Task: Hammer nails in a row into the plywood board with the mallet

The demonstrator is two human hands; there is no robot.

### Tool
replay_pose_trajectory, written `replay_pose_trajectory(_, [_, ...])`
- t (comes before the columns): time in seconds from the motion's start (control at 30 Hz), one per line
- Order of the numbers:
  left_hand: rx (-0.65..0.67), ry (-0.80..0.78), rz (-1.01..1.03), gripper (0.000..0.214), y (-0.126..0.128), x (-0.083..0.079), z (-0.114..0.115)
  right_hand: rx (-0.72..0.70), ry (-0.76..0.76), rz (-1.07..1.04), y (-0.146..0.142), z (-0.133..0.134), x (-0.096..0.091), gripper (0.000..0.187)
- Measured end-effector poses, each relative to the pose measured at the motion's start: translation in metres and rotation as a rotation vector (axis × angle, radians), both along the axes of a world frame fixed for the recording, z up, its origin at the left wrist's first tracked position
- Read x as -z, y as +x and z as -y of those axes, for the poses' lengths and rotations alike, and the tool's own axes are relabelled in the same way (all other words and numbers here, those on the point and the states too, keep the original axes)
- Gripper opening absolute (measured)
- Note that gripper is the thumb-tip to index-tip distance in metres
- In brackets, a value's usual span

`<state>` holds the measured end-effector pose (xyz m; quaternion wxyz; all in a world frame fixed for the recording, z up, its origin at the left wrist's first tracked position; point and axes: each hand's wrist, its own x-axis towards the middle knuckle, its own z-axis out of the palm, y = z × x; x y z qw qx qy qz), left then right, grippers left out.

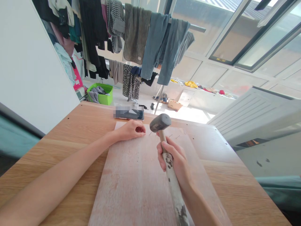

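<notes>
My right hand is wrapped around the upper handle of a hammer. Its dark, blunt head is raised above a pale wooden board, and its white-painted handle is chipped. On the far part of the board, my left hand rests with thumb and fingertips pinched together. Whatever is between those fingertips is too small to make out. Several thin nails stand in a row along the board's far end, to the right of my left hand, partly hidden behind the hammer and my right hand.
The board lies on a wooden table. A phone lies at the table's far edge, beyond my left hand. Past the table are a green basket with cloth in it and hanging clothes. A white ridged unit stands at the right.
</notes>
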<state>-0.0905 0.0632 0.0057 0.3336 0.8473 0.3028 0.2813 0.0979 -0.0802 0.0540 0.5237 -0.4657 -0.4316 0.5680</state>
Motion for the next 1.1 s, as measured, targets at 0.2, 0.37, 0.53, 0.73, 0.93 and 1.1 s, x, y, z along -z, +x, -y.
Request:
replay_pose_trajectory(0.2, [0.026, 0.05, 0.008, 0.01, 0.001, 0.001, -0.002, -0.076, -0.014, -0.055, -0.009, 0.0, 0.025, 0.029])
replay_pose_trajectory(0.37, [0.002, 0.032, 0.012, 0.006, 0.001, 0.001, 0.0, -0.048, 0.018, -0.069, -0.009, 0.003, 0.027, 0.026])
replay_pose_trajectory(0.53, [0.002, 0.016, 0.007, 0.008, 0.001, 0.0, 0.001, -0.048, 0.02, -0.071, -0.007, -0.001, 0.025, 0.024])
replay_pose_trajectory(0.73, [0.041, 0.047, 0.029, 0.01, 0.001, 0.0, 0.0, -0.088, -0.001, -0.025, -0.008, -0.003, 0.025, 0.023])
replay_pose_trajectory(0.93, [0.035, 0.065, 0.021, 0.007, 0.002, -0.001, 0.0, -0.107, -0.008, 0.019, -0.01, -0.002, 0.028, 0.027])
replay_pose_trajectory(1.1, [0.052, 0.065, 0.044, 0.01, 0.001, 0.002, -0.002, -0.109, -0.023, 0.03, -0.01, -0.001, 0.027, 0.026])
